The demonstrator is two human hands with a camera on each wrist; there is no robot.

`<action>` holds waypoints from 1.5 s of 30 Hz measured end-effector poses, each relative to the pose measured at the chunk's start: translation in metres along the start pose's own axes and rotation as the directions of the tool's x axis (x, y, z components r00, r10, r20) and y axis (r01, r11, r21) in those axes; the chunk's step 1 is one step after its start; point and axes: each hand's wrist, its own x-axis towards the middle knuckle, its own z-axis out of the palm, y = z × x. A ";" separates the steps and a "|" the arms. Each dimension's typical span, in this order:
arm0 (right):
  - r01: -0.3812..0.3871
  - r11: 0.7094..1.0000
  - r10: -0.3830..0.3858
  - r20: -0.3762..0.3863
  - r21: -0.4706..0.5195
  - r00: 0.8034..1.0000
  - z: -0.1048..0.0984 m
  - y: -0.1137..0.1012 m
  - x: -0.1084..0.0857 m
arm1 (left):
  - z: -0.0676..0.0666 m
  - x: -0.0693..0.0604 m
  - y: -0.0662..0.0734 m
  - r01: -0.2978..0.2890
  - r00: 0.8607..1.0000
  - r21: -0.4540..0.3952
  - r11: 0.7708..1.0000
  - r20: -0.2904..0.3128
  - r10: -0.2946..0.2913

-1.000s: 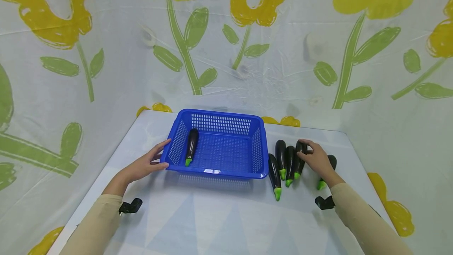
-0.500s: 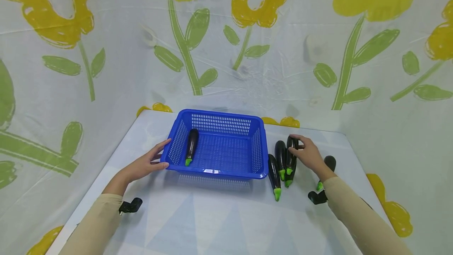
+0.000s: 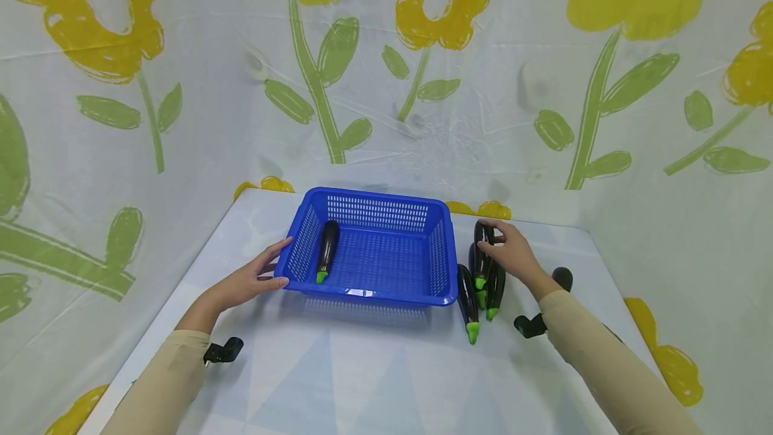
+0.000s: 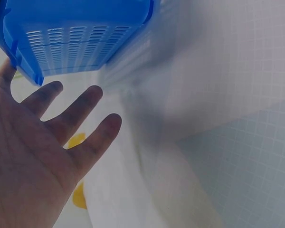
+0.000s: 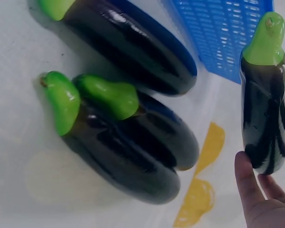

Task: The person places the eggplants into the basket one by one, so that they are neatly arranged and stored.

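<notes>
My right hand [image 3: 512, 252] pinches an eggplant [image 5: 263, 109] by its dark rounded end, green cap hanging down in the head view. It is lifted above several eggplants on the table; an eggplant [image 5: 128, 45] and a touching pair, one eggplant [image 5: 123, 159] beside another eggplant [image 5: 156, 130], show in the right wrist view. A blue plastic basket [image 3: 368, 295] stands left of them, with one eggplant [image 3: 328, 250] inside along its left wall. My left hand [image 3: 241, 284] touches the basket's left rim, fingers spread and mostly straight, as the left wrist view [image 4: 33, 147] also shows.
Partly behind the right forearm lies another eggplant [image 3: 563, 278]. The white table [image 3: 374, 368] has pale blue triangles. A curtain [image 3: 483, 106] printed with yellow flowers hangs behind and at the sides.
My right hand has lifted an eggplant from the row and carried it left toward the basket, above the other eggplants. My left hand and the basket have stayed in place.
</notes>
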 end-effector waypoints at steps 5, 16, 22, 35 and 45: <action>-0.009 1.000 0.009 0.004 -0.005 1.000 -0.001 -0.010 0.004 | 0.000 0.000 -0.001 0.003 1.000 0.000 1.000 -0.008 -0.003; 0.024 0.999 -0.024 0.001 0.031 1.000 0.000 -0.027 0.014 | 0.000 0.000 -0.002 -0.004 1.000 0.007 1.000 -0.012 0.004; 0.068 0.997 -0.069 0.028 0.025 0.997 0.009 -0.036 0.019 | 0.000 0.000 -0.002 -0.003 1.000 0.010 1.000 -0.011 0.003; 0.150 0.988 -0.151 0.044 0.035 0.987 0.029 -0.058 0.029 | 0.000 0.000 -0.002 -0.005 1.000 0.004 1.000 -0.010 0.006; 0.132 0.990 -0.136 0.084 0.050 0.987 0.042 -0.075 0.037 | 0.000 0.000 -0.002 -0.006 1.000 0.005 1.000 -0.012 0.006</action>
